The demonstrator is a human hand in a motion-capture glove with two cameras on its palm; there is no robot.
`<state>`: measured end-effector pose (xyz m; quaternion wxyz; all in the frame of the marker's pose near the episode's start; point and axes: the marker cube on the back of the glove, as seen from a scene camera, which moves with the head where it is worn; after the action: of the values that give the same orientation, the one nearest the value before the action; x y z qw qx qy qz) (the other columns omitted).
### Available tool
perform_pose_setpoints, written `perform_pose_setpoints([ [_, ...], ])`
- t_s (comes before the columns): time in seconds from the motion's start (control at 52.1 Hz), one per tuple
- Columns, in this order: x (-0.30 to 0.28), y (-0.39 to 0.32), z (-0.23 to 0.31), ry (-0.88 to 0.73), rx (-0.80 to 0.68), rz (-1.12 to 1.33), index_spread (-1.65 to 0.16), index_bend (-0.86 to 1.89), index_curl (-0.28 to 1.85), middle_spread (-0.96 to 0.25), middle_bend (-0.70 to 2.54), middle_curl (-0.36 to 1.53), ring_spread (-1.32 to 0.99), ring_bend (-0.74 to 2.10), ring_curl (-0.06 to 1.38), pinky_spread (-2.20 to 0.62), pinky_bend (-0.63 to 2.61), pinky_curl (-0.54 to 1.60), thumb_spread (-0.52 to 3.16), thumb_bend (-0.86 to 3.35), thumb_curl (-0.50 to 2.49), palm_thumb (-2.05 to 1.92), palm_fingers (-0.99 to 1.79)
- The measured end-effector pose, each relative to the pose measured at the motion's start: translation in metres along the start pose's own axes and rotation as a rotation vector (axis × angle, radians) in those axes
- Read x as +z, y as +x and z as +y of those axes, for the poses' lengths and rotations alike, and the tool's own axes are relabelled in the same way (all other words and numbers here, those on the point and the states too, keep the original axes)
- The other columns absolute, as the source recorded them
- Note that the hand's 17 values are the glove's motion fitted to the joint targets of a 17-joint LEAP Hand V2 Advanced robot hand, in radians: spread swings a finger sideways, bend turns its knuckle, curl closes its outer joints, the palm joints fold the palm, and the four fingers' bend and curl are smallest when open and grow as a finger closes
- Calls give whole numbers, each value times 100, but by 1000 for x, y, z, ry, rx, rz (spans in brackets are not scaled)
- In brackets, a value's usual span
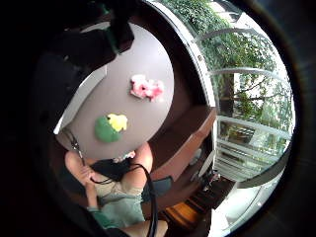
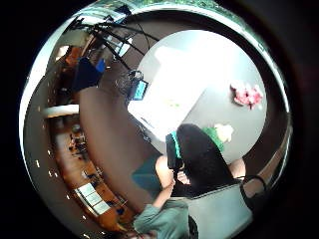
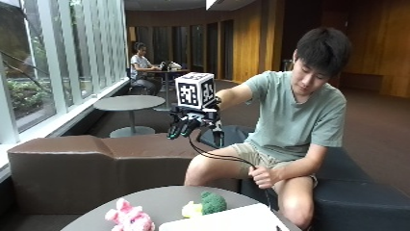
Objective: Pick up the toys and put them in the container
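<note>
The toys lie on the round table (image 3: 160,202) in front of you: a pink plush toy (image 3: 130,217) near the edge on one side, and just beside it, apart from it, a green and yellow toy (image 3: 205,204) that sits close to the white container (image 3: 224,220). The container's rim fills the near part of the table in the outside view; whether anything already lies inside it cannot be told.

Your gloved right hand (image 3: 191,124) hangs in the air well above the table, fingers pointing down and relaxed, holding nothing. Both palm views look down on the tabletop from a height, with the pink plush toy (image 1: 147,88) and the green and yellow toy (image 1: 110,127) small and well apart from the palm. Your bare hand rests at your knee.

So, judging from this, you are at the reach for a toy, with no pick yet made. The next move calls for you to bring the hand down over one toy, likely the green and yellow one since it lies nearest the container, spread the fingers around it, close on it, and then carry it over the white rim.
</note>
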<state>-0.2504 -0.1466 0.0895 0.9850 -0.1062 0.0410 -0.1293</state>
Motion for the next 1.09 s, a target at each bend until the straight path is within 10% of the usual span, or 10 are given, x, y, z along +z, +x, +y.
perform_pose_setpoints([
  [0.556, 318, 34, 57, -374, -172, -85, -21, 8, 23, 3, 11, 38, 0, 46, 33, 4, 111, 35, 129, -3, 40, 8, -31],
  [0.863, 352, 45, 31, -130, -146, -106, -27, 17, 25, -2, 23, 37, 3, 22, 27, 8, 95, 31, 129, 4, 41, 21, -2],
  [1.093, 357, 51, 25, 24, -69, -224, -28, 19, 30, -17, 45, 47, -22, 88, 45, -11, 73, 26, 129, 14, 52, 47, 67],
])
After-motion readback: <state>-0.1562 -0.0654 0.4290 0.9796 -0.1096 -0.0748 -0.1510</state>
